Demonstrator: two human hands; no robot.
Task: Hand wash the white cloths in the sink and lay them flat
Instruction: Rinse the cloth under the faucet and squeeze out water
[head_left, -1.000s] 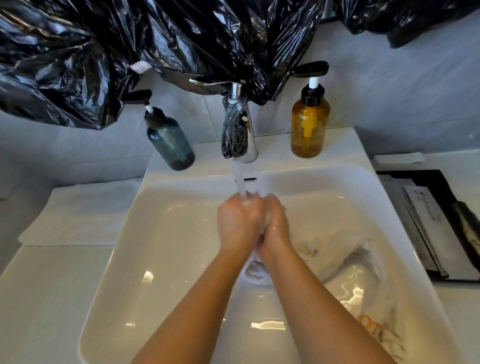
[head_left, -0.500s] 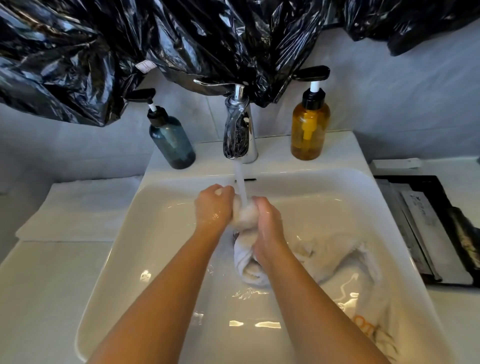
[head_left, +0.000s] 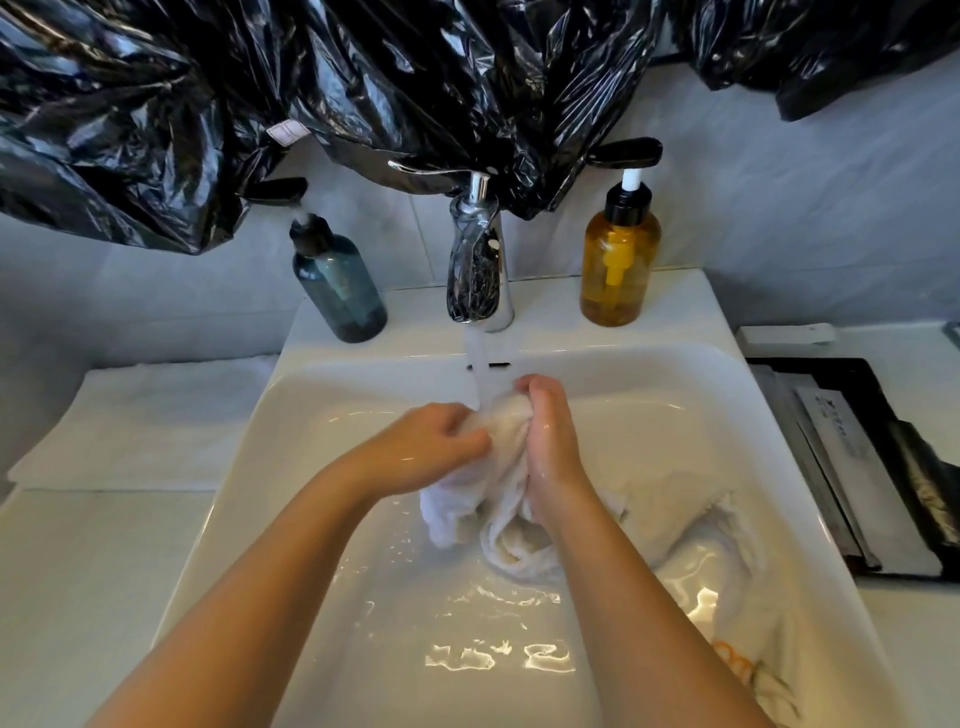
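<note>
Now, white cloth (head_left: 500, 465) bunched between left hand (head_left: 428, 449), right hand (head_left: 553, 447), fingers (head_left: 543, 395) gripping it

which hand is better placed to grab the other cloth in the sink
Right, probably: the right hand sits beside the second cloth, in the right half of the sink; the left hand would cross over. Both grip the first cloth.

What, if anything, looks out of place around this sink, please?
Crumpled black plastic sheeting hangs across the wall above the sink, drooping onto the tap. Nothing else stands out: the left hand and right hand grip a white cloth under the stream.
</note>
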